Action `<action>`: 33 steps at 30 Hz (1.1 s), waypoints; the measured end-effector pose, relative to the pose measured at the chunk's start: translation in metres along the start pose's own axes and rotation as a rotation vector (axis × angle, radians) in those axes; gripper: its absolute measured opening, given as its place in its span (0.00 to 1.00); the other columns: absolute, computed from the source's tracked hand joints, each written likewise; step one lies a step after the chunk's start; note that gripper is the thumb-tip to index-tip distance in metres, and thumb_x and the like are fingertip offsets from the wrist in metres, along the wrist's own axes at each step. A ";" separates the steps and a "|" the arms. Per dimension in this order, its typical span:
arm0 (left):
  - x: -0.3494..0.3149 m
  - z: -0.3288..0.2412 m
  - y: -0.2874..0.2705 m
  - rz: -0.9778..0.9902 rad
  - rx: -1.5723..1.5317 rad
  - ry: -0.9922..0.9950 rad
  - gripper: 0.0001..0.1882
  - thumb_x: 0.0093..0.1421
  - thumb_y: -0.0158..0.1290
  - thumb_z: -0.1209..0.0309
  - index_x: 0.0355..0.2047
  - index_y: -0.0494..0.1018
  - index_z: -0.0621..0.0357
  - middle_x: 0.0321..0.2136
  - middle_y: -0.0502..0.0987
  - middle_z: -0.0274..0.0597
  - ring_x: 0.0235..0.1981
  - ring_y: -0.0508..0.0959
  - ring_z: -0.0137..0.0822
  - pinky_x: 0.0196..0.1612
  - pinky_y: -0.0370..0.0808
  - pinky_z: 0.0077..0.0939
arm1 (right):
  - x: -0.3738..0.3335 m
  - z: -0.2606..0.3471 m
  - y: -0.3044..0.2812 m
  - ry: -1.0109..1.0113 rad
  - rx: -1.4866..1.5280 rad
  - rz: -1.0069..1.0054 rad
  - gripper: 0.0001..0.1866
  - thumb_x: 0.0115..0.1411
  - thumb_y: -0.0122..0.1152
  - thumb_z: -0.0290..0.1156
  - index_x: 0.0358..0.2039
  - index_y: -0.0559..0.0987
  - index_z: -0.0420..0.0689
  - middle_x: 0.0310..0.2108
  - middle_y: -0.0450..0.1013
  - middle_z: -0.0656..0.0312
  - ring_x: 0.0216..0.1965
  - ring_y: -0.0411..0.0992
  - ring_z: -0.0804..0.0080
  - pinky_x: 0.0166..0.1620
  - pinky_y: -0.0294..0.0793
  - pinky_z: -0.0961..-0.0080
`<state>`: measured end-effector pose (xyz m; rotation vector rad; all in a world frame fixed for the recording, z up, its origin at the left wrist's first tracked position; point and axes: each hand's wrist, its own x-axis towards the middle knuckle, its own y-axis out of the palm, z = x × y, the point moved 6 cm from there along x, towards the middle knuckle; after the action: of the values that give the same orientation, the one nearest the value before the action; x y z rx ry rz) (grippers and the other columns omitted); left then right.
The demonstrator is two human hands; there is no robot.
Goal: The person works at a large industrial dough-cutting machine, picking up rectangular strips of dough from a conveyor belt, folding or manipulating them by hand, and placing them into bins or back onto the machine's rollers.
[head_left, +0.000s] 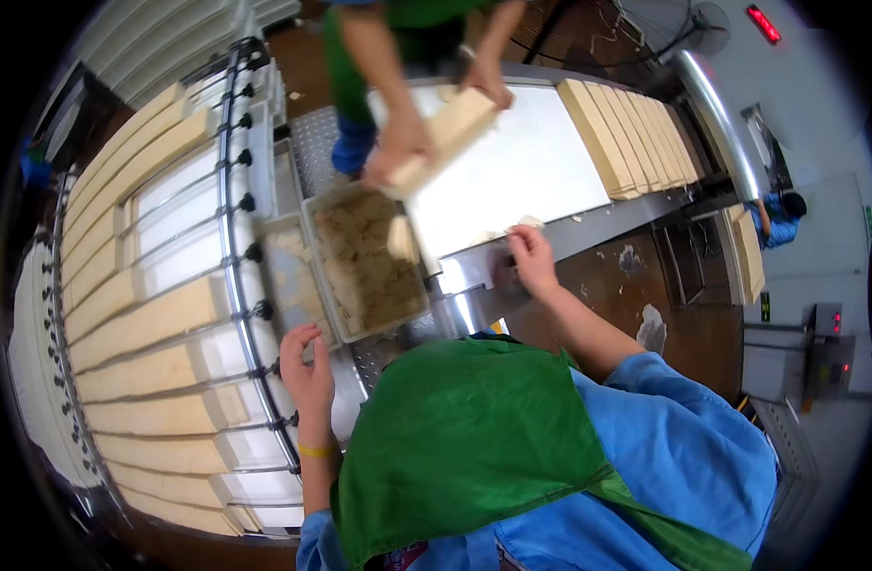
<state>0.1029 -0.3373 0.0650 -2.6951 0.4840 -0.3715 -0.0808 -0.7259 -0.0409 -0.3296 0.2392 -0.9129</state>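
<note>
My left hand point(308, 373) is raised beside the roller-edged conveyor, its thumb apart from the fingers and nothing in it. A yellow band circles that wrist. My right hand point(533, 262) hovers at the near edge of the white work surface point(512, 167), fingers loosely bent, by a small pale scrap point(531, 222); whether it touches the scrap is hard to make out. Across from me, a co-worker's two hands point(402, 147) hold a long cream-coloured slab point(445, 138) at a tilt, blurred. Below it, a plastic bin point(364, 262) holds many pale scraps, and a loose strip point(401, 240) shows at its right side.
Cream slabs point(150, 376) lie in rows on a conveyor point(238, 190) at left. More slabs point(626, 143) stand in a row at the surface's right end, near a metal roller point(721, 124). Scraps mark the brown floor point(626, 285). Another person point(783, 219) is far right.
</note>
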 end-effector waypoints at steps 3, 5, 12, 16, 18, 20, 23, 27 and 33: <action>0.017 -0.021 0.039 0.119 0.053 0.054 0.05 0.55 0.51 0.79 0.33 0.73 0.63 0.37 0.75 0.47 0.41 0.74 0.41 0.48 0.69 0.29 | 0.023 -0.053 -0.070 0.110 -0.341 -0.197 0.23 0.57 0.54 0.26 0.53 0.64 0.40 0.40 0.71 0.57 0.34 0.70 0.74 0.40 0.73 0.78; 0.025 -0.030 0.067 0.173 0.067 0.062 0.05 0.55 0.52 0.79 0.33 0.74 0.63 0.37 0.75 0.47 0.42 0.74 0.41 0.48 0.69 0.29 | 0.029 -0.049 -0.058 0.245 -0.136 0.037 0.27 0.57 0.55 0.26 0.56 0.60 0.41 0.42 0.69 0.55 0.35 0.70 0.74 0.40 0.73 0.77; 0.044 -0.092 0.167 0.295 0.094 0.119 0.05 0.55 0.52 0.79 0.33 0.74 0.62 0.38 0.75 0.47 0.41 0.74 0.40 0.47 0.69 0.28 | 0.020 0.028 -0.010 0.032 0.390 0.388 0.27 0.59 0.55 0.27 0.57 0.60 0.41 0.42 0.70 0.57 0.35 0.72 0.76 0.40 0.73 0.79; 0.042 -0.102 0.202 0.303 0.142 0.126 0.05 0.56 0.51 0.78 0.33 0.74 0.62 0.38 0.75 0.46 0.41 0.74 0.39 0.45 0.69 0.28 | 0.059 -0.065 -0.075 0.254 0.294 0.010 0.21 0.60 0.54 0.28 0.53 0.64 0.43 0.35 0.70 0.61 0.32 0.70 0.79 0.35 0.70 0.82; 0.042 -0.105 0.221 0.316 0.130 0.092 0.05 0.56 0.51 0.78 0.34 0.74 0.62 0.38 0.75 0.46 0.41 0.74 0.39 0.45 0.70 0.28 | 0.082 -0.133 -0.135 0.234 0.370 -0.392 0.18 0.60 0.53 0.29 0.50 0.65 0.43 0.31 0.67 0.65 0.27 0.66 0.80 0.31 0.67 0.83; 0.044 -0.102 0.229 0.316 0.147 0.029 0.05 0.56 0.51 0.77 0.34 0.74 0.62 0.38 0.75 0.45 0.42 0.74 0.39 0.44 0.70 0.28 | 0.095 -0.133 -0.182 0.354 0.450 -0.692 0.17 0.59 0.53 0.29 0.48 0.66 0.43 0.27 0.63 0.68 0.25 0.63 0.81 0.29 0.67 0.81; 0.053 -0.107 0.248 0.362 0.199 0.001 0.06 0.56 0.52 0.77 0.34 0.74 0.61 0.39 0.76 0.45 0.42 0.74 0.39 0.44 0.71 0.28 | 0.126 -0.156 -0.214 0.347 0.627 -0.919 0.18 0.58 0.54 0.28 0.48 0.66 0.42 0.27 0.63 0.68 0.26 0.63 0.81 0.30 0.66 0.82; 0.080 -0.126 0.285 0.436 0.237 0.063 0.06 0.56 0.52 0.76 0.34 0.74 0.61 0.39 0.75 0.44 0.42 0.74 0.39 0.43 0.71 0.29 | 0.146 -0.151 -0.215 0.362 0.042 -0.823 0.24 0.56 0.56 0.35 0.54 0.66 0.44 0.27 0.64 0.65 0.31 0.65 0.73 0.39 0.67 0.72; 0.151 -0.131 0.381 0.680 0.346 0.192 0.06 0.55 0.52 0.74 0.34 0.73 0.60 0.35 0.74 0.47 0.39 0.74 0.45 0.41 0.72 0.31 | 0.145 -0.146 -0.211 0.284 -0.140 -0.809 0.25 0.53 0.58 0.34 0.53 0.69 0.45 0.23 0.63 0.67 0.26 0.64 0.76 0.33 0.67 0.77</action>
<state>0.0917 -0.7671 0.0561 -2.0175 1.2144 -0.4587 -0.1996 -0.9887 -0.1054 -0.4352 0.4468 -1.7514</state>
